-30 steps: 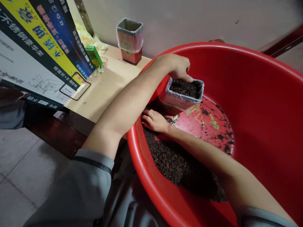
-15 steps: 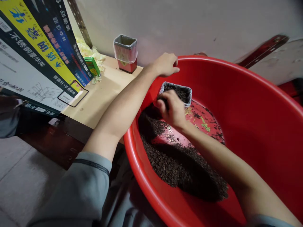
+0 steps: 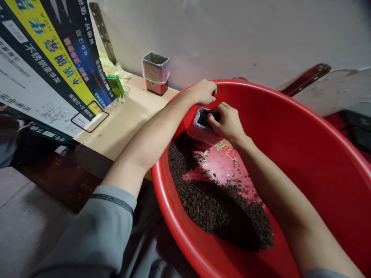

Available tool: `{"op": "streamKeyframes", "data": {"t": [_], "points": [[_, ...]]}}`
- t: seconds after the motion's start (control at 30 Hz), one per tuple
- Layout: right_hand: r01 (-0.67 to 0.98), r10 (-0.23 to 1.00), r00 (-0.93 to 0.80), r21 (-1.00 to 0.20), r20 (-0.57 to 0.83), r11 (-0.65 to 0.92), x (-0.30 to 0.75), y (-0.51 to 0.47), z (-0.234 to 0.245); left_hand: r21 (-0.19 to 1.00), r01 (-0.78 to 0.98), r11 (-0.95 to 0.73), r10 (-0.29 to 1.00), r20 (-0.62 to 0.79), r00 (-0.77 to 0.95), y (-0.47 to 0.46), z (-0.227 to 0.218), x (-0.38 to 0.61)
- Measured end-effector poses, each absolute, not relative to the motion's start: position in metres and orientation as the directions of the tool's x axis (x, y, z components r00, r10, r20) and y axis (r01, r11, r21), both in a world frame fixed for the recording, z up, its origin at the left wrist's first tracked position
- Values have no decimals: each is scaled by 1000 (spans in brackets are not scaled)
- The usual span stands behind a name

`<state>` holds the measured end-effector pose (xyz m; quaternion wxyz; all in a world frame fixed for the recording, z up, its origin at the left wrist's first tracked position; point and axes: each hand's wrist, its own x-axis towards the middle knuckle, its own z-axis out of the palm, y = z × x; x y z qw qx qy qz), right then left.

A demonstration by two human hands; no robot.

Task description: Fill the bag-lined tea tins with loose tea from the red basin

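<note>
My right hand (image 3: 227,120) is over the mouth of a small bag-lined box (image 3: 203,133) inside a big red tub (image 3: 290,127). Its thumb and fingers are curled together at the dark tea leaves (image 3: 203,117) near the box's top. The hand itself partly hides the opening. On the tub's far left rim rests my left hand (image 3: 204,92), with its fingers curled in and nothing seen in them. A heap of loose dark leaves (image 3: 203,204) lies along the near left of the tub floor, below the box.
A second bag-lined red box (image 3: 156,79) stands on the wooden board (image 3: 130,104) beside the tub. Left of it are a green packet (image 3: 116,85), pale shreds and a large printed carton (image 3: 55,69). A metal bracket (image 3: 307,79) leans at the wall behind the tub.
My right hand has moved up and right, from the box's near side to over its mouth. The box looks slightly shifted and tilted. My left hand stays at the rim.
</note>
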<state>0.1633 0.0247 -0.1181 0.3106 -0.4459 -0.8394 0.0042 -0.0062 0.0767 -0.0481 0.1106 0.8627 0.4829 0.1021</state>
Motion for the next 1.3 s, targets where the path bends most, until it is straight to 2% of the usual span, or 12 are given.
{"op": "streamKeyframes", "data": {"t": [0.2,0.37,0.5,0.7,0.9,1.0,1.07,1.17,1.23,1.3], "points": [[710,707,-531,-211,466,672,170,4,-106,290,801,-524,846,64,530,75,-45,-7],[644,658,-712,-146,244,751,178,-6,-111,298,793,-531,839,57,541,71,-41,-7],[656,660,-736,-79,154,750,185,-1,-117,301,795,-527,839,34,543,69,-39,-7],[709,711,-700,-50,67,703,195,8,-120,329,773,-543,825,36,564,70,-42,-8],[765,763,-640,-14,90,644,209,14,-133,312,776,-548,823,39,566,70,-43,-9],[764,764,-640,-42,84,644,214,9,-123,290,782,-552,821,26,570,67,-41,-9],[772,769,-618,-59,162,633,216,4,-110,285,788,-546,824,10,567,65,-39,-9],[793,756,-572,-21,319,609,218,-5,-95,281,790,-545,823,1,568,64,-37,-9],[747,713,-640,14,287,665,218,-8,-96,275,788,-551,819,-5,574,64,-36,-8],[672,660,-730,12,177,740,219,-8,-105,278,792,-544,822,-12,569,64,-36,-8]]}}
